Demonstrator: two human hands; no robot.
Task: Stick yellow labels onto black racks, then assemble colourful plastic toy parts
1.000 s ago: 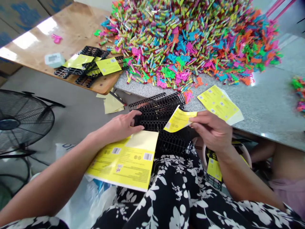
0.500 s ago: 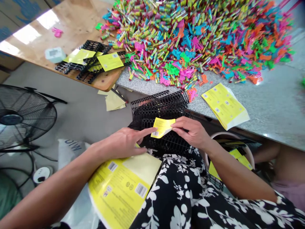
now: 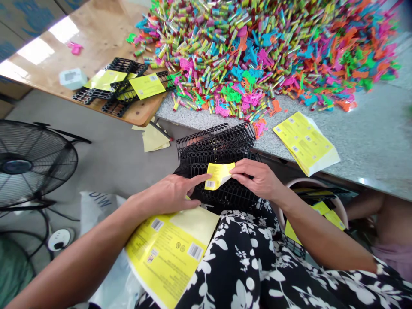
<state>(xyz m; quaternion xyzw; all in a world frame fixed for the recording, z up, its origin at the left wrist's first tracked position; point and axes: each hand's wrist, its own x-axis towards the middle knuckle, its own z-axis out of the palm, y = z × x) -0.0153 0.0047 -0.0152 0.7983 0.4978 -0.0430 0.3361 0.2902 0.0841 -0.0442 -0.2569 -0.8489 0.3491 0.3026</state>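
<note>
My right hand (image 3: 257,178) pinches the right edge of a small yellow label (image 3: 217,175), whose lower right corner curls up to show white. The index finger of my left hand (image 3: 170,191) stretches out to the label's left edge, with the thumb apart from it; its other fingers are mostly hidden. Under my left hand and forearm, a yellow label sheet (image 3: 167,262) with barcodes lies across my lap, part of its top peeled to a pale backing. Directly beneath the small label are stacked black plastic grid racks (image 3: 215,143).
A large heap of colourful small tubes and plastic pieces (image 3: 257,56) covers the grey stone table (image 3: 363,141). More label sheets (image 3: 305,143) lie near its edge. A bucket (image 3: 341,206) holds labelled racks beside another person's arm (image 3: 367,210). A fan (image 3: 32,165) stands left.
The label and both hands stay nearly in place, shifting only slightly lower in view. The camera view has moved a little. The pinch on the label is unchanged.
</note>
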